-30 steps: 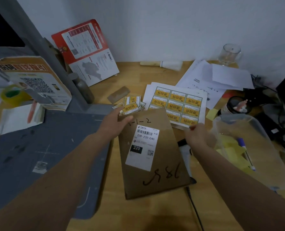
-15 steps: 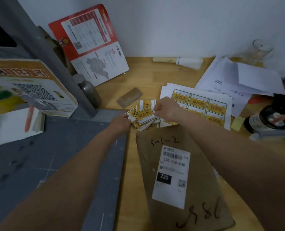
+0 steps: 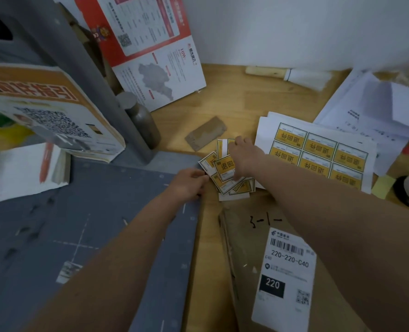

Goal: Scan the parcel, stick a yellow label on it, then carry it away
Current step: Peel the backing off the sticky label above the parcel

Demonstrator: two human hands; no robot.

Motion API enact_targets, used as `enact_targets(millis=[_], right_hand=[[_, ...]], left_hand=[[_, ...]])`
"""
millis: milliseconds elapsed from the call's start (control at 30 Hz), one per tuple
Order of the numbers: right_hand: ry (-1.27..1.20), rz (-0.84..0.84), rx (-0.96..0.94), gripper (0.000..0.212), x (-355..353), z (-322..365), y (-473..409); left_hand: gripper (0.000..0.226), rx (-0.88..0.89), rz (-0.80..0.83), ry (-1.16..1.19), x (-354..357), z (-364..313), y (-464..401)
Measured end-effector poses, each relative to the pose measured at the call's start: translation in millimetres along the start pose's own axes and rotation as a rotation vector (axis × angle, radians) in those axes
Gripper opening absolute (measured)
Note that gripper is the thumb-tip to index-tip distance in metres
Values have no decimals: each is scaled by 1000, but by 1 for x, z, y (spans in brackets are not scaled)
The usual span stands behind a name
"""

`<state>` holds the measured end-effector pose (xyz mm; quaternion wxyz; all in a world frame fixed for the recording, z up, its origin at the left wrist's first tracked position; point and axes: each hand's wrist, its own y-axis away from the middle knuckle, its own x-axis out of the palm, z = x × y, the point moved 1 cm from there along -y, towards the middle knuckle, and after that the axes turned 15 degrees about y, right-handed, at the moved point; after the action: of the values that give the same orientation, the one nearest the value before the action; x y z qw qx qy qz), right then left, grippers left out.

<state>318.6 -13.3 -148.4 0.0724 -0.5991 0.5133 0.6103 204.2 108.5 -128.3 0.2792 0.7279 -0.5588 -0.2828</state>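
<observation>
We have one view only, from a wide-angle camera worn on the head. It looks forward and steeply down onto a wooden desk (image 3: 234,101) from close above. Both forearms enter from the bottom edge and reach away from the lens; the left hand (image 3: 189,184) and right hand (image 3: 245,156) sit near frame centre. The far wall (image 3: 294,27) fills the top of the frame. Straight lines bow toward the edges, as on the grey post (image 3: 79,68) at left. No second view shares this scene.

table (image 3: 234,109): smooth wood | parcel (image 3: 244,295): matt brown paper | labels (image 3: 225,167): yellow paper | mat (image 3: 79,224): matt grey
</observation>
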Motion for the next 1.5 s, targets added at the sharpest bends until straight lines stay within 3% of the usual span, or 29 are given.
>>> enact_targets(millis=[133,300,367,467,533,600,667,767,867,933,1100,1200,1367,1500], right_hand=[[-48,-19,28,77,1,1,0],[-268,-78,48,2,-5,-13,14],[-502,-80,74,29,-12,-22,26],[-996,-151,135,21,-23,-37,65],[-1161,-214,174,19,-27,-44,97],[-1223,-293,198,20,-28,-50,127],[-1260,-387,206,22,-28,-54,157],[-1393,-453,178,20,-23,-61,197],[-1462,-433,101,12,-15,-66,233],[-1454,-437,86,13,-9,-70,257],[-1420,-516,116,16,11,-80,311],[-1442,-620,146,22,22,-81,340],[-1756,-660,209,20,36,-73,371],[-2003,-637,231,10,34,-62,387]], left_hand=[[34,8,21,0,1,1,3],[35,85,-7,-27,8,-1,11],[29,128,11,19,16,-9,19],[28,125,170,19,31,-21,42],[29,139,252,-67,37,-22,59],[26,179,248,-129,41,-20,73],[22,276,132,-142,47,-21,88],[20,400,-107,93,58,-32,113],[26,370,16,439,76,-40,146],[22,438,75,398,90,-35,172],[7,573,-1,348,119,-8,219],[24,673,-70,330,134,4,236],[33,845,-168,332,152,15,260],[33,847,-86,434,153,15,273]])
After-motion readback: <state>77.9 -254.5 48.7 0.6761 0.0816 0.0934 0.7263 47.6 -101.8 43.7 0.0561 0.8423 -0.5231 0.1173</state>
